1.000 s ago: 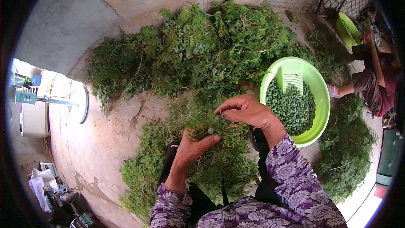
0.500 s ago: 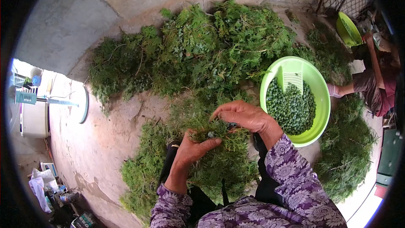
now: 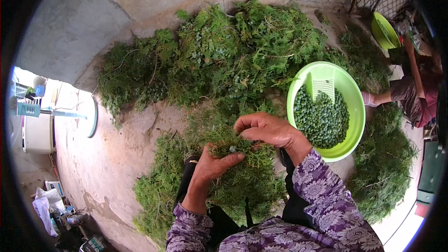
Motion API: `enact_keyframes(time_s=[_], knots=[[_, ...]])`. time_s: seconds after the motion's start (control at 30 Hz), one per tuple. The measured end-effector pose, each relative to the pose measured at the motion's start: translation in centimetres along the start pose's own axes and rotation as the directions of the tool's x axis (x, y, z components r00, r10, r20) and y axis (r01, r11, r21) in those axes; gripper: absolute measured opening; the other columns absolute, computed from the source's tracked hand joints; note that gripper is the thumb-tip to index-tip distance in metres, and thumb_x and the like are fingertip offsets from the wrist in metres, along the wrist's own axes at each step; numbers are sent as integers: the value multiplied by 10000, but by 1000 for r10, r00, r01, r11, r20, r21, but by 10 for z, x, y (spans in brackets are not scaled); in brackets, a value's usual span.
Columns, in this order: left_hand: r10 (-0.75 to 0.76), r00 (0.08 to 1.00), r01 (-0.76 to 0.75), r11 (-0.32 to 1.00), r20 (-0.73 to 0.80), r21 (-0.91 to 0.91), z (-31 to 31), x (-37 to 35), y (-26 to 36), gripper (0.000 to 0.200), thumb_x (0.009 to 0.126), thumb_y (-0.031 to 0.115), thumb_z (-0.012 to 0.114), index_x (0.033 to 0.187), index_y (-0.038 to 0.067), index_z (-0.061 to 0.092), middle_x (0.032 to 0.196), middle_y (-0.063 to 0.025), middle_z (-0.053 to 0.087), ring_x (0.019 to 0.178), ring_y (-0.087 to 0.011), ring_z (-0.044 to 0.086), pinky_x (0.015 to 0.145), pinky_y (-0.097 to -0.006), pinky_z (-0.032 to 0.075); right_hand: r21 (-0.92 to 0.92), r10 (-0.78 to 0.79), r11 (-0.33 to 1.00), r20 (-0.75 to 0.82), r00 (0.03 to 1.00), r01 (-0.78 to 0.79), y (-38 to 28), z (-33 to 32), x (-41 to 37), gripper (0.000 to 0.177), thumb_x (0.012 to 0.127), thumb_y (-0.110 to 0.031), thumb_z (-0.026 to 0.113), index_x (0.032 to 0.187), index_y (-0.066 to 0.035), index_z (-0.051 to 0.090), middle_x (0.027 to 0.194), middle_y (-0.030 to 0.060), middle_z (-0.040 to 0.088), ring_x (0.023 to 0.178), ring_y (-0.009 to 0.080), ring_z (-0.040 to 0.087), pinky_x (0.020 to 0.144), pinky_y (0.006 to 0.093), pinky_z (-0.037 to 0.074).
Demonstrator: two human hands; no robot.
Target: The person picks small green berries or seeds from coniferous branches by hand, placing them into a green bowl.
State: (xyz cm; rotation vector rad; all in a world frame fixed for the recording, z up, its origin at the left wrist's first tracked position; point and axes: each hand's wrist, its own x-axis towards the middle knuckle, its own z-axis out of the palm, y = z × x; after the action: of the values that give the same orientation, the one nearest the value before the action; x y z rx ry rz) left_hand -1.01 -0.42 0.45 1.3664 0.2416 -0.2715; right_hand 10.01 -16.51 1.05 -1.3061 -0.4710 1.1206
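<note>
My left hand (image 3: pixel 212 165) is closed around a leafy evergreen branch (image 3: pixel 247 161), with the thumb lying across it beside a small bluish-green cone (image 3: pixel 232 149). Over the same foliage my right hand (image 3: pixel 268 129) is bent, thumb and fingertips drawn together at the sprigs; what they pinch is hidden. To the right of that hand stands a light green plastic tub (image 3: pixel 360 112) with a ridged washboard panel. Many small green cones (image 3: pixel 322 121) lie inside it. More cut foliage (image 3: pixel 161 182) covers my lap and the floor around my legs.
A long heap of evergreen branches (image 3: pixel 210 56) lies along the wall. More branches (image 3: pixel 380 172) are at the right, near another person's leg (image 3: pixel 380 98). A second green tub (image 3: pixel 385 31) is at the far right. A fan's round base (image 3: pixel 92 116) stands at left.
My right hand's fingers have curled in and drawn closer to the thumb, over the branch. The left hand keeps its hold. At far right, the other person's hands have shifted slightly.
</note>
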Motion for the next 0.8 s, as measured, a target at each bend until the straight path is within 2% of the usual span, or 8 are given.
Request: enact_keyframes(time_s=[0.13,0.23,0.33,0.4,0.63,0.7,0.73,0.8], knots=[[-13,1000,13,1000,-11,-7,0,0,0,188,741,68,658,912,20,598,805,17,591,725,-57,514,642,-225,438,77,7,997,6,1000,-8,1,0,0,178,779,-144,533,913,-28,553,793,-9,534,661,47,469,560,198,415],[-21,1000,21,1000,-17,12,1,0,1,194,743,71,657,921,21,595,807,20,586,725,-56,509,642,-222,434,-7,-74,997,7,997,74,6,-4,3,172,770,-136,548,908,-32,553,782,-12,540,653,41,477,565,185,408],[-25,1000,25,1000,-17,18,3,1,5,199,751,75,650,934,22,592,813,23,583,733,-55,507,647,-221,431,141,-84,986,-68,994,93,8,-3,4,168,759,-125,562,901,-36,555,774,-15,543,651,36,491,548,188,411],[-21,1000,21,1000,-15,21,6,1,8,202,756,77,647,942,22,591,819,24,582,738,-54,505,650,-220,429,94,-38,994,-192,981,57,6,-1,6,135,748,-114,562,847,-22,553,723,1,543,611,61,504,560,203,429],[-58,998,58,998,-20,-6,7,3,7,220,760,78,638,965,18,584,860,22,583,759,-62,508,674,-226,426,173,37,985,-253,967,7,11,-2,13,149,726,-115,571,832,-11,555,670,6,540,570,72,505,534,208,422],[-109,994,109,994,-30,-5,7,1,8,222,759,75,638,966,15,582,866,19,585,763,-65,511,677,-228,427,-16,-39,999,-398,917,35,16,-1,18,142,715,-98,575,819,-3,555,623,8,520,564,75,498,498,215,407],[-36,999,36,999,-5,16,7,-2,8,225,757,74,640,966,12,582,869,14,587,766,-70,513,678,-231,429,-18,-40,999,-398,917,36,17,-4,19,142,715,-98,575,819,-3,555,623,8,520,564,75,498,498,215,407],[36,999,-37,999,33,36,5,-5,10,228,755,73,642,966,9,581,872,8,589,770,-75,516,679,-235,431,-156,-103,988,-615,782,7,17,-20,17,117,713,-81,570,794,-1,542,579,17,505,540,68,465,436,210,366]])
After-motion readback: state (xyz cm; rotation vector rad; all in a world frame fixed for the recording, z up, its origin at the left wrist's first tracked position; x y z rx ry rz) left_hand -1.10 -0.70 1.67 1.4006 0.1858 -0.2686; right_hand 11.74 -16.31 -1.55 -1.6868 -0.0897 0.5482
